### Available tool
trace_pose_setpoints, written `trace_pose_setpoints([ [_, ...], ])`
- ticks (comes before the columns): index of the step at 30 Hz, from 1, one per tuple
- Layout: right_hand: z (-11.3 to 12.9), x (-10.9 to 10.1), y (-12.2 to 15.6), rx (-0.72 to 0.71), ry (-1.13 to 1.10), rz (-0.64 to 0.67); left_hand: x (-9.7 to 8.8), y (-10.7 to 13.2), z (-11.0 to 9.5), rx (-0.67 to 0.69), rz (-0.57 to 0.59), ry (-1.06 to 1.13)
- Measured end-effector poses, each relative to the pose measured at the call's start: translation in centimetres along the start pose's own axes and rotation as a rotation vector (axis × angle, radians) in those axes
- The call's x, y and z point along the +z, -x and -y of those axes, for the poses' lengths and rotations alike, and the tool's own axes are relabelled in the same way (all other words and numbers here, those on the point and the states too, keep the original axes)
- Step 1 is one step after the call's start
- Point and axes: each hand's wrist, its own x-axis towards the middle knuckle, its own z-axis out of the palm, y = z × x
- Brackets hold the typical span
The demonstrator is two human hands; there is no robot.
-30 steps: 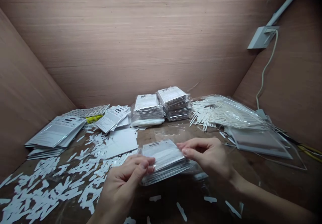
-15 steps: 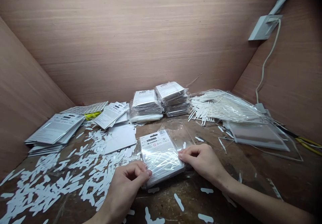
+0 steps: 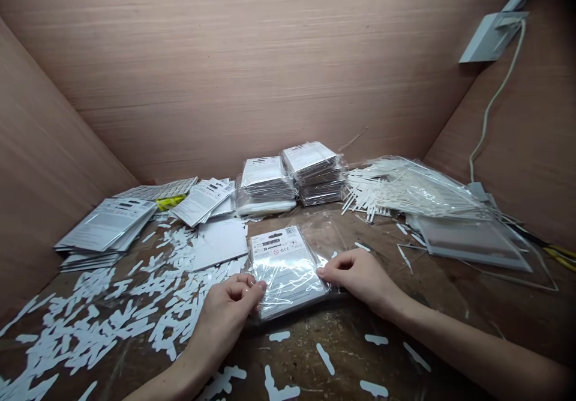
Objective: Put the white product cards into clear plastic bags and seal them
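Observation:
In front of me is a flat packet (image 3: 288,278), a printed card pack inside a clear plastic bag. My left hand (image 3: 231,314) pinches its lower left edge between thumb and fingers. At the right edge, my right hand (image 3: 355,275) grips the bag's film in a pinch. Loose clear film (image 3: 326,236) spreads out past the packet's upper right side. A plain white card (image 3: 220,243) lies just left of the packet. Many small white cut-out pieces (image 3: 112,323) are strewn over the table to the left of my hands.
Stacks of bagged packets (image 3: 267,185) stand against the back wall. Printed packs (image 3: 105,224) are piled at left. White strips (image 3: 371,191) and clear bags (image 3: 472,239) lie at right. A cable (image 3: 488,110) hangs from a wall box (image 3: 492,38).
Both hands keep their hold on the packet, which has tilted or lifted slightly at its near edge. The whole view has shifted a little.

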Motion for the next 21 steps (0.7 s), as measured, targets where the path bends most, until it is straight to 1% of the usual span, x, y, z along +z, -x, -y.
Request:
trace_pose_setpoints([
  [2, 0.1, -0.3, -0.1, -0.055, 0.049, -0.095, -0.1, 0.0, -0.1, -0.068, -0.008, 0.076],
  [3, 0.2, -0.4, 0.0, -0.129, 0.100, -0.154, -0.1, 0.0, -0.2, -0.107, -0.010, 0.126],
  [5, 0.7, -0.4, 0.5, -0.346, 0.247, -0.239, -0.1, 0.1, -0.7, -0.163, -0.005, 0.213],
  [6, 1.0, -0.3, 0.8, -0.449, 0.331, -0.239, -0.1, 0.1, -0.9, -0.176, 0.002, 0.245],
  [7, 1.3, 0.0, 1.1, -0.515, 0.411, -0.209, -0.2, 0.1, -1.2, -0.179, 0.009, 0.270],
  [8, 1.8, 0.4, 1.5, -0.534, 0.486, -0.158, -0.3, 0.1, -1.4, -0.180, 0.014, 0.291],
  [9, 2.2, 0.8, 1.8, -0.509, 0.547, -0.101, -0.4, 0.1, -1.5, -0.185, 0.029, 0.311],
  [10, 2.6, 1.3, 2.1, -0.456, 0.593, -0.049, -0.6, 0.1, -1.5, -0.191, 0.055, 0.329],
  [12, 3.4, 2.4, 2.5, -0.342, 0.623, -0.010, -0.9, 0.0, -1.3, -0.185, 0.126, 0.357],
  [14, 3.8, 3.4, 2.6, -0.288, 0.570, -0.049, -1.0, -0.2, -0.9, -0.164, 0.187, 0.406],
  [15, 3.9, 3.8, 2.5, -0.275, 0.521, -0.074, -1.0, -0.3, -0.8, -0.148, 0.196, 0.436],
  [18, 3.7, 4.5, 2.0, -0.250, 0.340, -0.123, -0.6, -0.5, -0.6, -0.090, 0.164, 0.510],
  [21, 3.9, 4.1, 1.8, -0.233, 0.169, -0.155, -0.2, -0.2, -0.9, -0.016, 0.118, 0.527],
])
